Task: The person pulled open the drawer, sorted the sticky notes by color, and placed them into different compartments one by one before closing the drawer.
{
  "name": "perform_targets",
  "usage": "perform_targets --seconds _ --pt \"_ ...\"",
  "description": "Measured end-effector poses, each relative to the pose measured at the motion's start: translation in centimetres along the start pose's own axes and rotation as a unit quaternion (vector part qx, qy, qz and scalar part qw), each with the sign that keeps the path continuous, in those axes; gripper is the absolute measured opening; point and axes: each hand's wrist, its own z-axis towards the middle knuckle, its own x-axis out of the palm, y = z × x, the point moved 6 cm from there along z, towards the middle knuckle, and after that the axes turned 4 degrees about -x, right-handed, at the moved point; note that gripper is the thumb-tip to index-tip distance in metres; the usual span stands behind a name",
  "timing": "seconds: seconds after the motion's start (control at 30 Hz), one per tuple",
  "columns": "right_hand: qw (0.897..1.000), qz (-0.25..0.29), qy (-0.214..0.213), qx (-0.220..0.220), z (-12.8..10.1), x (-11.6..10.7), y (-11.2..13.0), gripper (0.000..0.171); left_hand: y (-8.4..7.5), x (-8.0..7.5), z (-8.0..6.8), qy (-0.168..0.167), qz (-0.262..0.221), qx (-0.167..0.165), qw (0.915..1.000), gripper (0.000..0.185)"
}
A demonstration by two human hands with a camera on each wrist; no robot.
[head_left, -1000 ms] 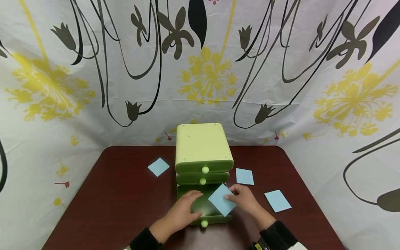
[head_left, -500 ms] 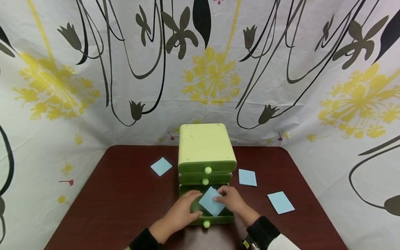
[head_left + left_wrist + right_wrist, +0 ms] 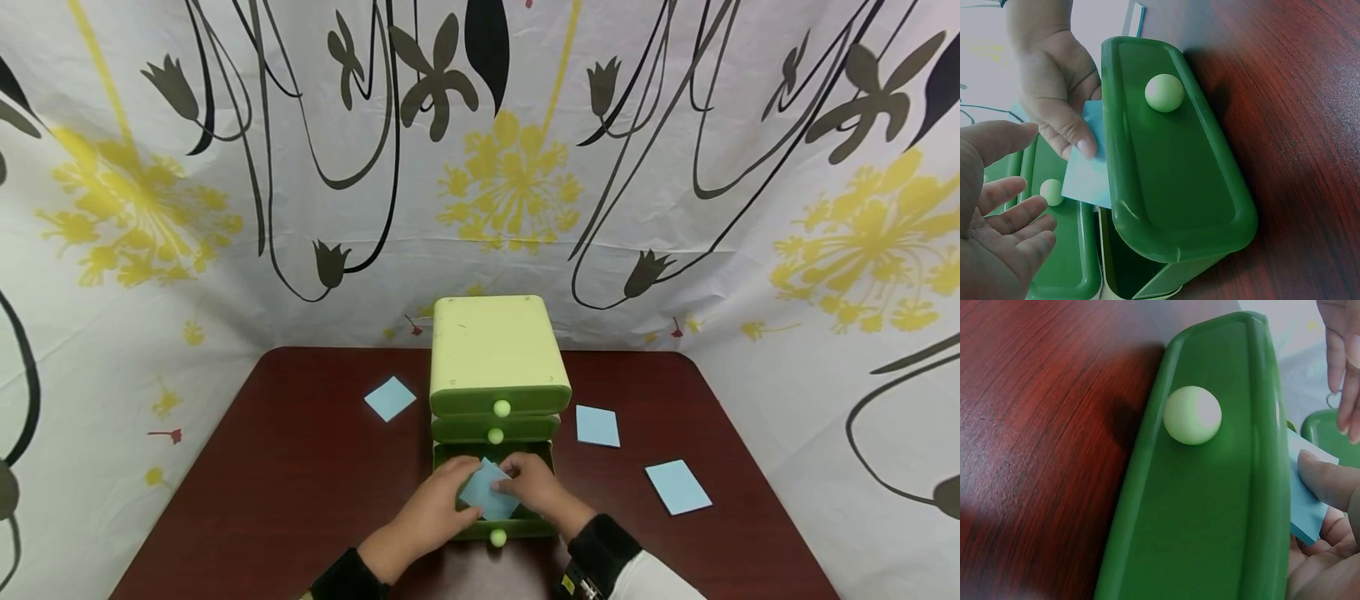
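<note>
A green three-drawer unit (image 3: pixel 495 350) stands mid-table with its bottom drawer (image 3: pixel 517 527) pulled out; the drawer's front (image 3: pixel 1172 162) carries a pale round knob (image 3: pixel 1164 92). My right hand (image 3: pixel 536 487) pinches a light blue paper square (image 3: pixel 487 493) between thumb and fingers and holds it down inside the open drawer. In the left wrist view the paper (image 3: pixel 1088 172) slips behind the drawer front. My left hand (image 3: pixel 442 507) hovers at the drawer's left side, palm open and fingers relaxed (image 3: pixel 1004 228), holding nothing. In the right wrist view my thumb (image 3: pixel 1329 481) presses the paper (image 3: pixel 1305 522).
Three more blue paper squares lie on the dark red table (image 3: pixel 300 483): one left of the unit (image 3: pixel 389 398), one right of it (image 3: pixel 597 426), one farther right (image 3: pixel 678 487). A flower-patterned curtain (image 3: pixel 225 208) closes off the back and sides.
My right hand has carried the blue paper leftward and down into the open bottom drawer. The left hand has stayed at the drawer's left side.
</note>
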Motion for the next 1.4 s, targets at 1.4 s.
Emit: perform_targets --seconds 1.4 --pt "0.994 -0.113 0.007 -0.004 0.8 0.5 -0.6 0.033 1.2 0.7 -1.3 -0.030 0.091 0.032 0.9948 0.056"
